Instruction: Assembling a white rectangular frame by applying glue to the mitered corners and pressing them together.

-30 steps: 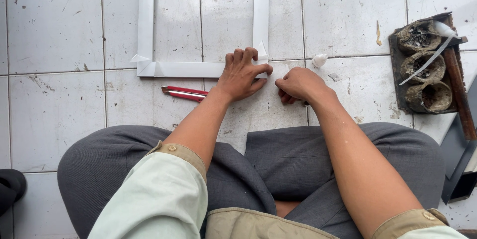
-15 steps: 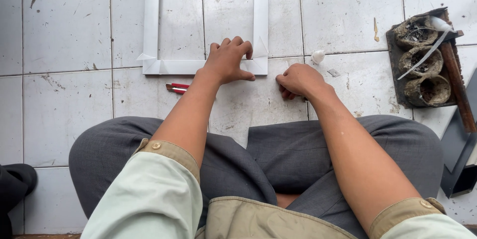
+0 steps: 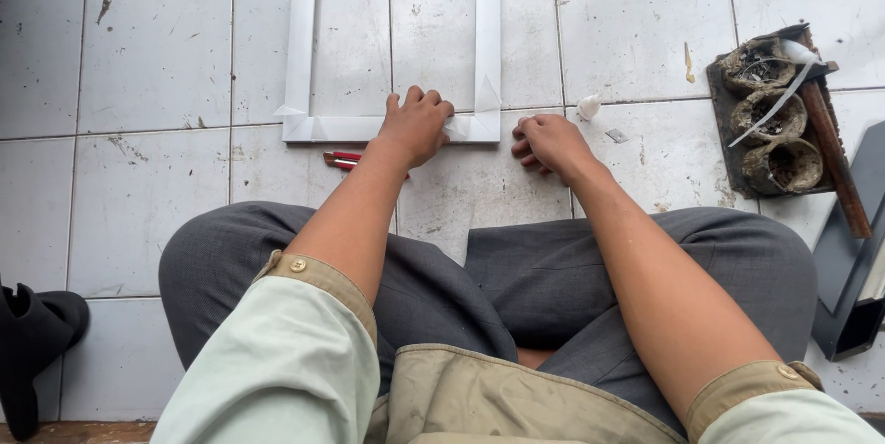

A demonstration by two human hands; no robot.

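A white frame (image 3: 301, 57) of flat strips lies on the tiled floor in front of me. My left hand (image 3: 417, 124) presses down on its near strip, fingers curled over the strip close to the right corner. My right hand (image 3: 548, 143) rests on the floor just right of that corner, fingers curled under; I cannot tell if it holds anything. A red-handled cutter (image 3: 342, 160) lies on the tile below the strip, partly hidden by my left forearm.
A dark tray (image 3: 728, 121) with three crusted round pots and a white stick stands at the right. A small white cap (image 3: 588, 106) and a metal blade (image 3: 617, 136) lie near it. A dark panel (image 3: 853, 269) leans at far right; a black shoe (image 3: 32, 333) sits at left.
My left hand has slid up onto the near strip of the frame. The right hand has stayed by the corner. The view has tilted down a little.
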